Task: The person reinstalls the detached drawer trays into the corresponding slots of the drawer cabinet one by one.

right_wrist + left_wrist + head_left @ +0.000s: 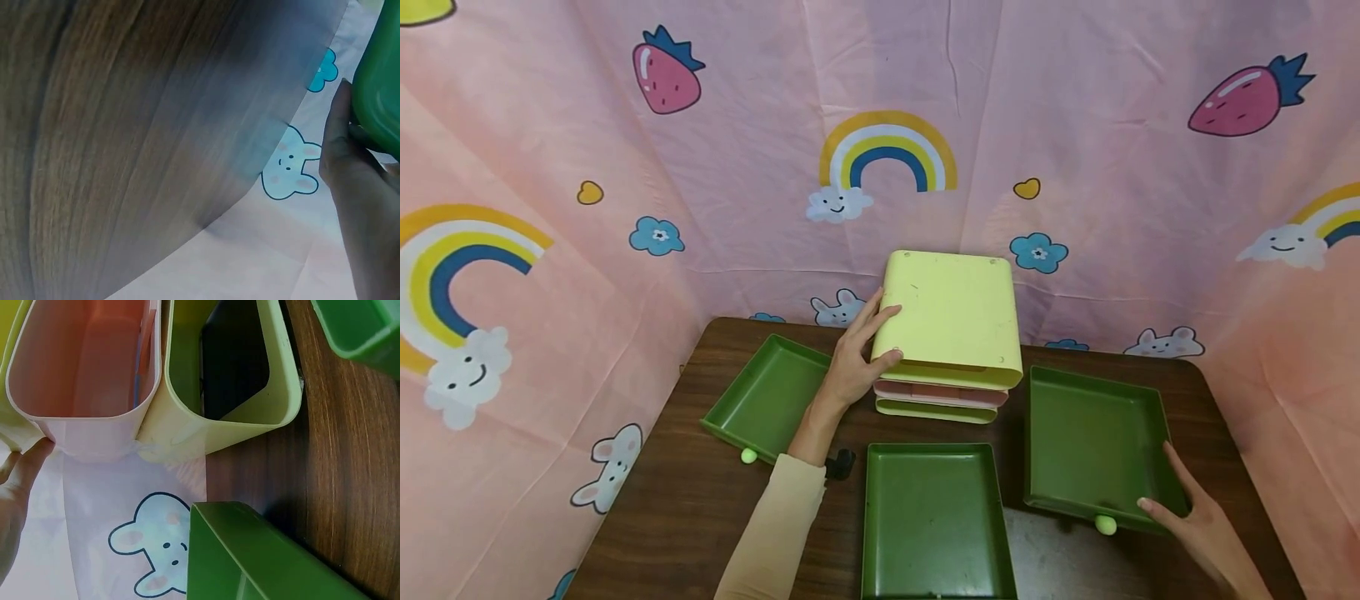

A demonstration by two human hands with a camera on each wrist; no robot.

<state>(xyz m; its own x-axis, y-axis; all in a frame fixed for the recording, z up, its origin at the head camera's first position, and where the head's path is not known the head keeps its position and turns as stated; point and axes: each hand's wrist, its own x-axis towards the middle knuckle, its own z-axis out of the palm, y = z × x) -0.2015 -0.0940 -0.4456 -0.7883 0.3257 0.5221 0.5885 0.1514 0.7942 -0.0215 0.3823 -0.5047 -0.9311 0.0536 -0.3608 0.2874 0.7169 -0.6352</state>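
My left hand [852, 358] rests against the left side of a stack of casings, its thumb and a finger at the edge of the top pale yellow casing [951, 308]. Beneath sit a pink casing [94, 362] and another yellow one [284, 394], both with open fronts. My right hand [1198, 508] holds a green drawer [1090, 442] by its front right corner, thumb at the front and a finger along the right wall. The drawer has a pale green round knob [1106, 524]. In the right wrist view, that hand [356, 169] is against the drawer's rounded corner.
A second green drawer [932, 517] lies at the table's front middle. A third green drawer [775, 400] sits at the left beside my left forearm. All stand on a dark wooden table [685, 500], with a patterned pink cloth [760, 167] hanging behind and at both sides.
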